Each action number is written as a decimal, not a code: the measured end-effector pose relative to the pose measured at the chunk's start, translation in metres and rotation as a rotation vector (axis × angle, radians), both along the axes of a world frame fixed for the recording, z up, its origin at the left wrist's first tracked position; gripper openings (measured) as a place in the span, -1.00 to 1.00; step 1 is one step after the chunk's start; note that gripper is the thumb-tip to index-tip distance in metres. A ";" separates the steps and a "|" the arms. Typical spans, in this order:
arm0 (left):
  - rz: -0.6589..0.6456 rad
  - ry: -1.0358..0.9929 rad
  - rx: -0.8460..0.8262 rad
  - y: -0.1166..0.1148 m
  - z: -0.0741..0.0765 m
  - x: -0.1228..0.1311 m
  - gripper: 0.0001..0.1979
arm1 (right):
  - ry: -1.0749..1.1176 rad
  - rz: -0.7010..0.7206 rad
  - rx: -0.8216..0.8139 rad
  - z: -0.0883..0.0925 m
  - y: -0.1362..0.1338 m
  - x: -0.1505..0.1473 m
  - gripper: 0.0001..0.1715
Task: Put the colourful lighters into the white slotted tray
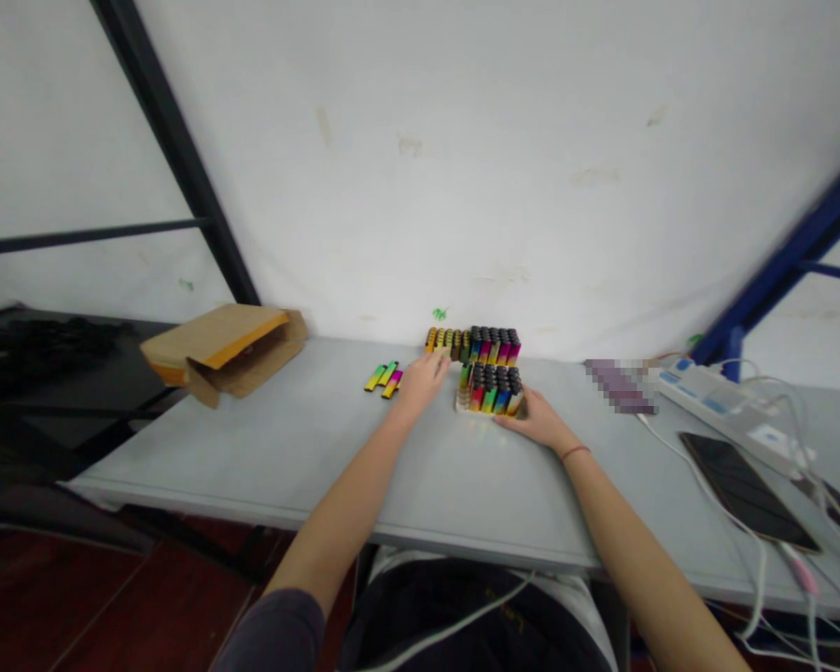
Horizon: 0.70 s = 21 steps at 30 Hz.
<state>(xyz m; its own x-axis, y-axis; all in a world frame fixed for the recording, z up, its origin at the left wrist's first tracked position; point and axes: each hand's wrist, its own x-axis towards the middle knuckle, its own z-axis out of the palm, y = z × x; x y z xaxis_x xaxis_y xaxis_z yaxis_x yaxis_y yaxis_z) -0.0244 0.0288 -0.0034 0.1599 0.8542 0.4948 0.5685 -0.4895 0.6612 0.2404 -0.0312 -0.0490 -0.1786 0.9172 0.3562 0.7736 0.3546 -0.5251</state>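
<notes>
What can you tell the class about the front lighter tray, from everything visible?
The front lighter tray looks like pale, translucent plastic, with seemingly unfilled slots at its left. It sits level on the grey table, holding rows of upright, black-topped, multicoloured lighters. The right hand touches its right side.

A box lies at the table's far left corner, a phone near the front edge, beside a power strip.
</notes>
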 end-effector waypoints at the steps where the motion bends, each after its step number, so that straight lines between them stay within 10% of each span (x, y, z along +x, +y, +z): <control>1: 0.124 0.063 -0.005 0.001 0.001 -0.007 -0.70 | -0.005 0.010 -0.010 0.001 -0.001 0.000 -0.16; 6: 0.493 0.457 -0.115 0.005 -0.001 -0.033 -0.69 | -0.039 -0.012 -0.014 0.004 -0.004 -0.002 -0.29; 13: 0.350 0.636 -0.164 0.001 -0.011 -0.022 -0.74 | -0.049 -0.020 -0.015 0.003 -0.004 -0.002 -0.31; 21: 0.065 -0.045 -0.261 0.005 -0.008 -0.001 -0.87 | -0.061 -0.009 -0.016 0.002 -0.002 0.000 -0.37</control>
<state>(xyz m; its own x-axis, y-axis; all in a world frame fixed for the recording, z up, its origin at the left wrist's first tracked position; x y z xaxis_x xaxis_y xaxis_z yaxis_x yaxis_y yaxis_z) -0.0259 0.0340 -0.0109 0.0835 0.9616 0.2616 0.5607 -0.2624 0.7854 0.2399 -0.0328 -0.0475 -0.1918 0.9244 0.3297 0.8075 0.3396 -0.4823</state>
